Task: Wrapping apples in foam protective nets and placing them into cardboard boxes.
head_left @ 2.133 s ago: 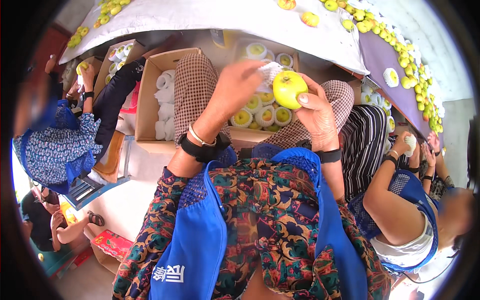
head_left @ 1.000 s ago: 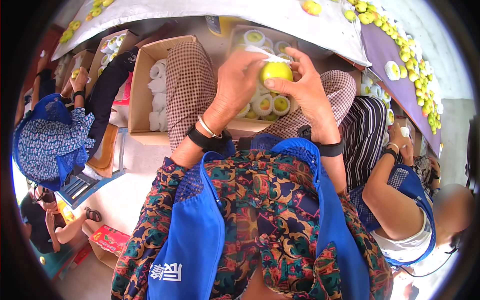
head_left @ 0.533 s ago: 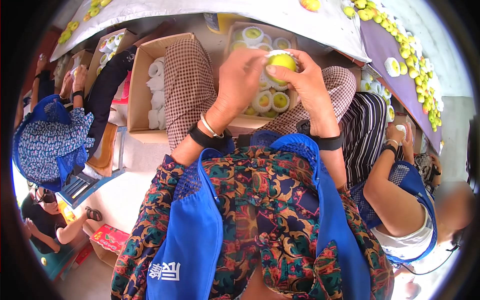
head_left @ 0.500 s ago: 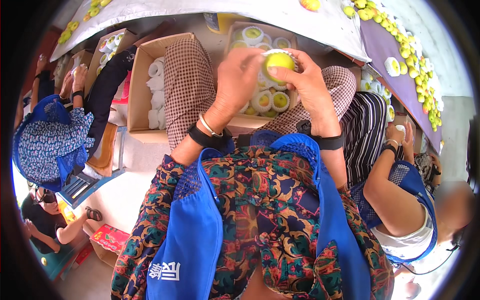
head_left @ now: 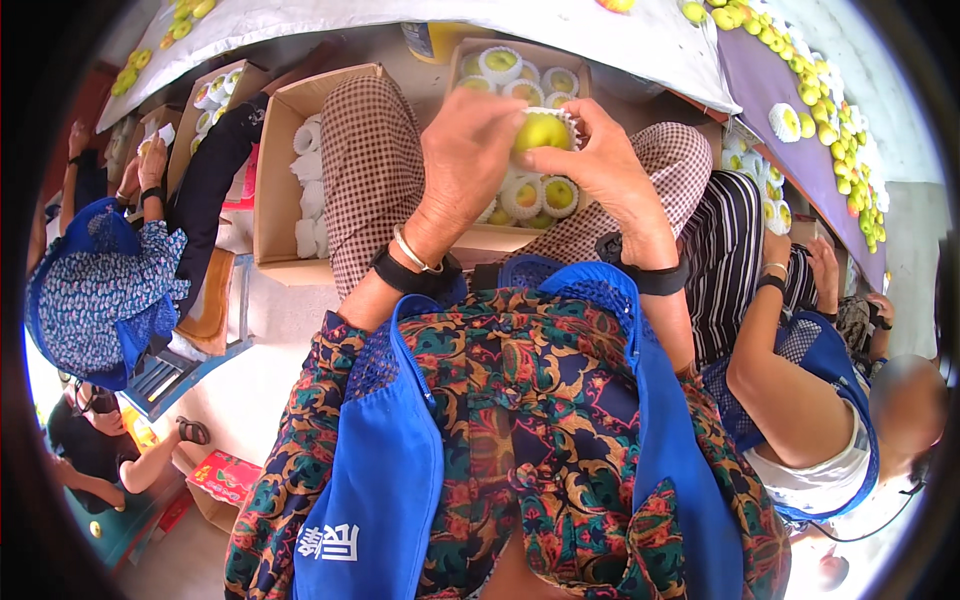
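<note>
A green-yellow apple point(head_left: 543, 133) sits partly inside a white foam net point(head_left: 573, 122), held up over an open carton. My right hand point(head_left: 622, 172) grips it from the right, thumb across the front and fingers behind. Closed at the apple's left side, my left hand point(head_left: 462, 150) has its blurred fingertips at the net's edge. Under both hands, the carton point(head_left: 490, 238) holds several netted apples point(head_left: 523, 196). A second carton point(head_left: 292, 262), to the left of my knee, contains a stack of white foam nets point(head_left: 308, 190).
A white-covered table point(head_left: 330, 32) runs along the far side. More apples point(head_left: 828, 130) lie on a purple surface point(head_left: 752, 95) at the right. Co-workers sit close on both sides, one in striped trousers point(head_left: 735, 255). A red-topped box point(head_left: 225, 477) stands lower left.
The apple has shifted slightly left and down in my hands. At the right, the co-worker's hands have moved apart, one reaching toward netted apples.
</note>
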Motion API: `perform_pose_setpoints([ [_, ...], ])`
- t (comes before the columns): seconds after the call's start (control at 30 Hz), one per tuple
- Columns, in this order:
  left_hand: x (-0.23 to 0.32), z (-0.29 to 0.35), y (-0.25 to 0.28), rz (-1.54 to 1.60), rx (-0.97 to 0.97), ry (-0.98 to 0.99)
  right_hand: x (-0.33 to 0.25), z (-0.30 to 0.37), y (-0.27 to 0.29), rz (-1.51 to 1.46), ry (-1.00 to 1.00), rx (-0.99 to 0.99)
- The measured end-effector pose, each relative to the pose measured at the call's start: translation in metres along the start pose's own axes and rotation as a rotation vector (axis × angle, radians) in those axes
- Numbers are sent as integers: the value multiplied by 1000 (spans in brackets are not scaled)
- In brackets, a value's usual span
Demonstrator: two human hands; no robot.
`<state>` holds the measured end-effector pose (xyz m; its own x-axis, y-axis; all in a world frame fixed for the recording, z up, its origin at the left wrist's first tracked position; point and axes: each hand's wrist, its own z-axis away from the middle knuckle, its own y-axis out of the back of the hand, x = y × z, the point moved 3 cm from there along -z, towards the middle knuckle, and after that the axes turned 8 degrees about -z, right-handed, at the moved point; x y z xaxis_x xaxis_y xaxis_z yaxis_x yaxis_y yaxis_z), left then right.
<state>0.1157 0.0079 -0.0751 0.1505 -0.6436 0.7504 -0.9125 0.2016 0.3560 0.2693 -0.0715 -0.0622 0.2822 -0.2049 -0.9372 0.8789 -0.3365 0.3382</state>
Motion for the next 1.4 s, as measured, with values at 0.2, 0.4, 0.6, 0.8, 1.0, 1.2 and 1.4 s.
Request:
perform_pose_setpoints([
  [0.2,-16,5,-8,274,-164,453,1,2,3,-69,-39,99],
  [0.4,-13,13,-19,770,-396,813,15,0,10,-131,35,176],
  [0.6,-4,6,-14,774,-437,677,7,5,9,-391,83,55],
  [0.8,-2,2,-12,684,-462,586,11,4,17,-650,-18,198],
  [1.0,-12,8,-19,592,-450,676,0,6,4,-375,385,332],
  [1.2,-8,4,-16,613,-348,584,0,15,5,-259,226,256],
  [1.4,-4,6,-15,653,-303,600,3,15,2,-577,83,102],
])
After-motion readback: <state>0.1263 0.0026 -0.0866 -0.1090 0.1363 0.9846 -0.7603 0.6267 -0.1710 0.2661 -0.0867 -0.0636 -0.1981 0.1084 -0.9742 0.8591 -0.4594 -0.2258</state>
